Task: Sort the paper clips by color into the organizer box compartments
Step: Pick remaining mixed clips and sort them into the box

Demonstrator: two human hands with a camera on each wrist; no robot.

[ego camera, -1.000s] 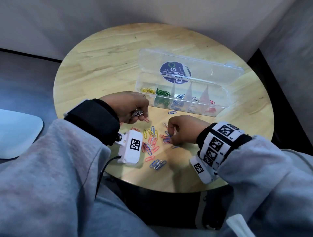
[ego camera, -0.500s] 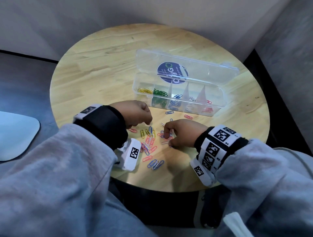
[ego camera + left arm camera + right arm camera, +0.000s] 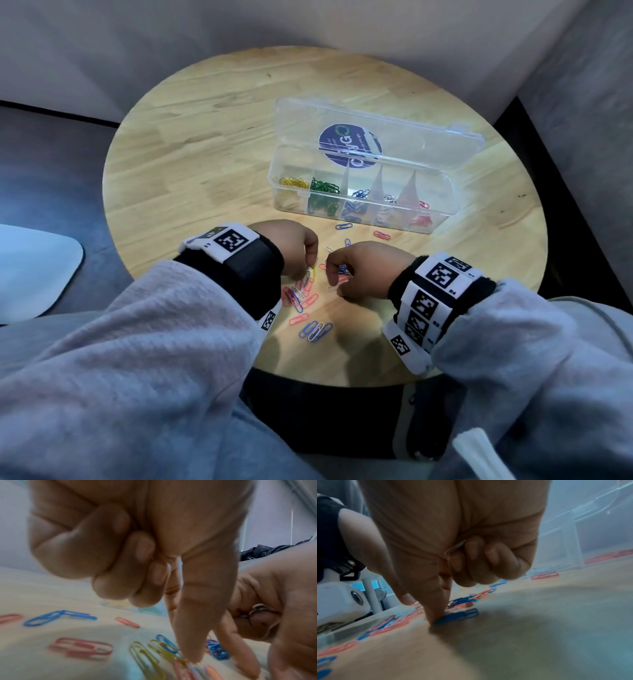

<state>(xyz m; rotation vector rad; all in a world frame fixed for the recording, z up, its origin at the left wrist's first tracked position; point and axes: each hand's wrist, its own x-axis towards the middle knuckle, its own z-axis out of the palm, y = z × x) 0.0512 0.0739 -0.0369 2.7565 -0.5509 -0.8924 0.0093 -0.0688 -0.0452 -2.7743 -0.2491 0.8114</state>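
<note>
The clear organizer box (image 3: 448, 192) stands open mid-table, holding yellow, green, blue, silver and red clips from left to right. Loose paper clips (image 3: 310, 301) lie in a pile near the front edge. My left hand (image 3: 310, 265) is palm down over the pile, three fingers curled in. Its thumb and forefinger (image 3: 190, 655) pinch down on a yellow clip (image 3: 145, 654). My right hand (image 3: 330, 281) keeps a silver clip (image 3: 455, 547) in its curled fingers. Its thumb and forefinger (image 3: 436, 619) press a blue clip (image 3: 458, 615) on the wood.
A blue clip (image 3: 343, 226) and a red clip (image 3: 382, 234) lie alone just before the box. The box lid (image 3: 376, 137) lies back behind it. The round table's edge (image 3: 342, 380) is close below the pile. A white object (image 3: 34, 270) sits off-table left.
The left hand has turned palm down and dropped into the pile; the silver clips seen in it earlier no longer show. The right hand has shifted slightly toward it.
</note>
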